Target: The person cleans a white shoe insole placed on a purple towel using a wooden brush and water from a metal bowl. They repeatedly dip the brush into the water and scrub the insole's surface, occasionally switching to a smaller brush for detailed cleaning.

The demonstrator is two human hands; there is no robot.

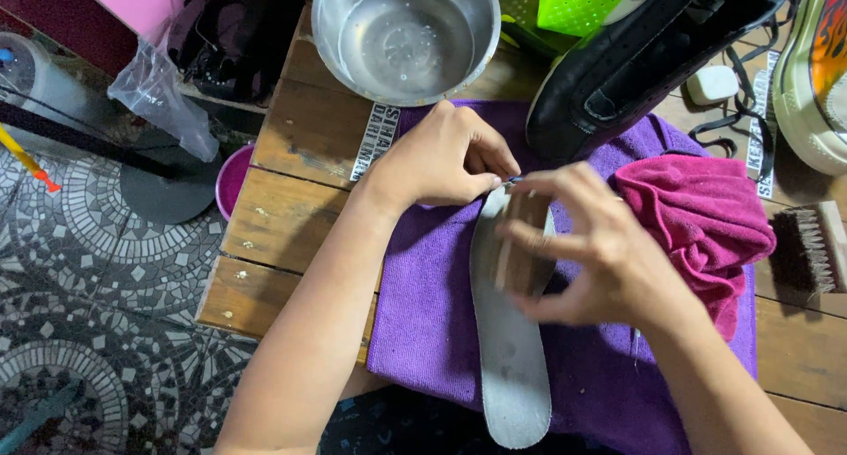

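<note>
A grey shoe insole (510,358) lies lengthwise on a purple cloth (423,314) spread over a wooden table (291,217). My left hand (445,159) pinches the insole's far end between thumb and fingers. My right hand (587,248) grips a small wooden-backed brush (520,243) and holds it against the upper part of the insole. A black shoe (635,53) rests on the cloth just beyond both hands.
A steel bowl (406,36) with a little water stands at the table's far side. A magenta cloth (701,230) is bunched at the right, beside another brush (807,248). A pale sneaker (816,75) lies far right. Tiled floor (97,270) lies to the left.
</note>
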